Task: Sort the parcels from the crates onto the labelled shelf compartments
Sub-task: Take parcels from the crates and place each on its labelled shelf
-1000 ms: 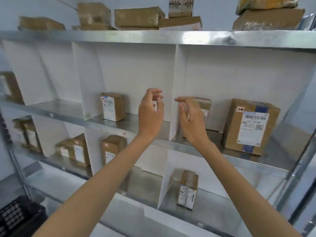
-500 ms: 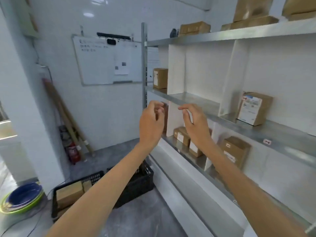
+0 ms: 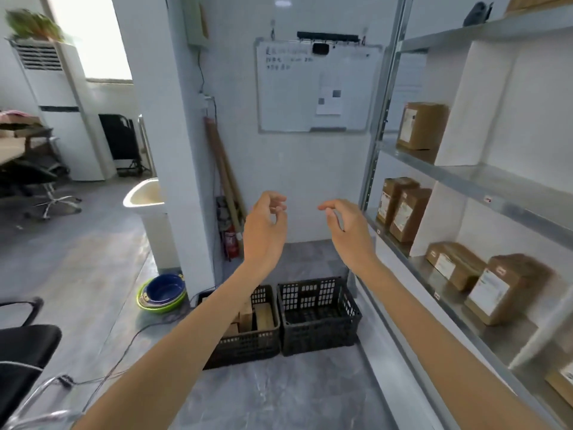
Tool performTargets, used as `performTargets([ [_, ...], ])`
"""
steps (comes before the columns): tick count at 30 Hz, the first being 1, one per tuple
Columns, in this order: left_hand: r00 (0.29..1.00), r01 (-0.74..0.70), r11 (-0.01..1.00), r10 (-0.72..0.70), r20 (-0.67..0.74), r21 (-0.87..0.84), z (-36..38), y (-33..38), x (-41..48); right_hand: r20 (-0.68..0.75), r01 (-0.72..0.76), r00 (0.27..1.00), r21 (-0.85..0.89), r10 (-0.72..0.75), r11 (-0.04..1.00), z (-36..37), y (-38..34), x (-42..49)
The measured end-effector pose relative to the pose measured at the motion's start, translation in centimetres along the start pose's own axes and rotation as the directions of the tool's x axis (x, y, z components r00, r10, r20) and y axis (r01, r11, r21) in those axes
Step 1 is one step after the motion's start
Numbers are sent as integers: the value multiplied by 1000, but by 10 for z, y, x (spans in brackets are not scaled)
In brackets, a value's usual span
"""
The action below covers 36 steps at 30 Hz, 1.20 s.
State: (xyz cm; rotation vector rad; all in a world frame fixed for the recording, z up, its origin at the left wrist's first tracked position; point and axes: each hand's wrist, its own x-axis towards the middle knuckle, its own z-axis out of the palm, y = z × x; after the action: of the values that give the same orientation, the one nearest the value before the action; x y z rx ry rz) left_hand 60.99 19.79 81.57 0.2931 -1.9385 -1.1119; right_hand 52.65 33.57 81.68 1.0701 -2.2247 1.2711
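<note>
Your left hand and right hand are both raised in the air just left of the metal shelf unit, side by side and apart. The fingers of each are loosely curled and neither has hold of anything.

On the floor at the foot of the shelf unit two black crates stand against each other. The nearer crate sits just beside the unit's base. The farther crate holds brown parcels, partly hidden by your left forearm.

Inside the unit, a labelled box stands in the upper compartment at its left end. Two upright boxes are in the compartment below that, touching each other. Two larger boxes sit one compartment further right on that same level.

A whiteboard hangs on the wall left of the unit.
</note>
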Motion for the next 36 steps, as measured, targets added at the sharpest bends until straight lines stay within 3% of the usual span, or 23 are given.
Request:
performTargets([
  [14, 967, 209, 970, -185, -178, 127, 24, -150, 132, 297, -65, 954, 123, 26, 990, 139, 118, 123],
  [22, 916, 361, 914, -312, -251, 184, 13, -253, 176, 452, -213, 885, 183, 110, 960, 227, 158, 171],
  [29, 851, 513, 832, -459, -255, 212, -16, -356, 224, 570, -413, 781, 163, 256, 896, 337, 189, 200],
  [36, 784, 621, 742, -585, -210, 253, -50, -458, 282, 646, -556, 646, 32, 408, 830, 452, 218, 237],
])
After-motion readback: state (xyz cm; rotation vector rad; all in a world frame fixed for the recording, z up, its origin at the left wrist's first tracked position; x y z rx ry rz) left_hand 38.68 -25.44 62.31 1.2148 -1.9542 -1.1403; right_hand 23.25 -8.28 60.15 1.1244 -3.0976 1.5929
